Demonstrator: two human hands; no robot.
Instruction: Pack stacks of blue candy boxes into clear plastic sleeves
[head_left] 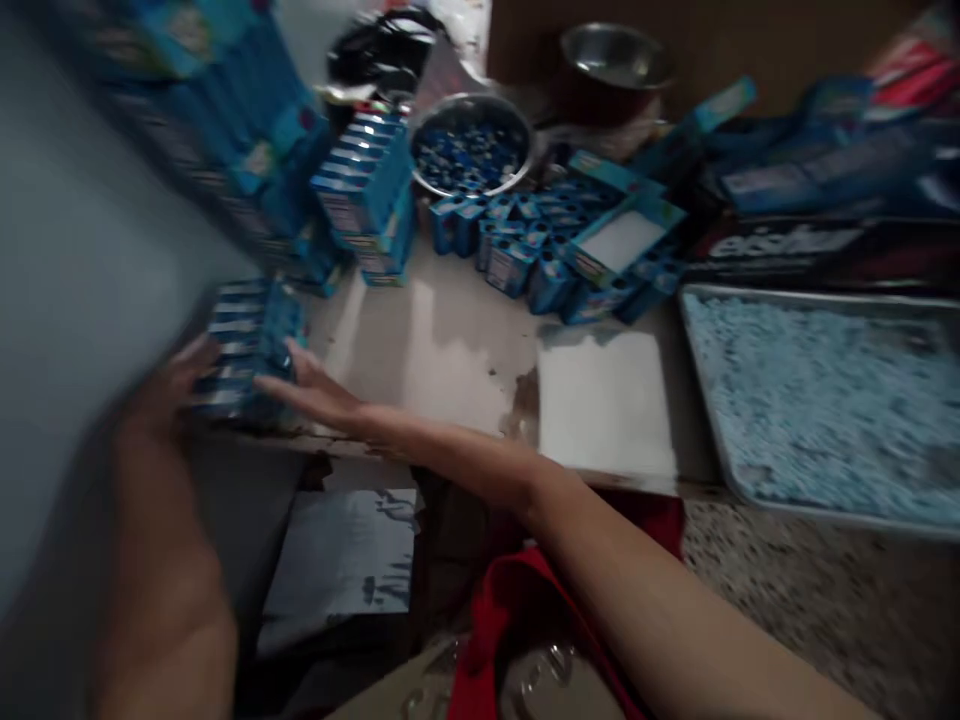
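Observation:
At the table's left end, a block of small blue boxes [244,345] with white stripes stands between my two hands. My left hand [176,385] is against its left side, blurred, with its fingers partly hidden. On the right side of the block lies my right hand [311,390], thumb and fingers apart, touching the boxes. Behind the block, tall stacks of blue boxes [255,150] lean along the wall. Another blue and white stack [367,190] stands to their right.
A metal bowl [471,145] of small blue pieces sits at the back. Open blue cartons [510,260] crowd the middle, beside a shallow blue box [622,235]. A white sheet [606,400] lies near the front edge, left of a metal tray [709,400] of pale blue pieces.

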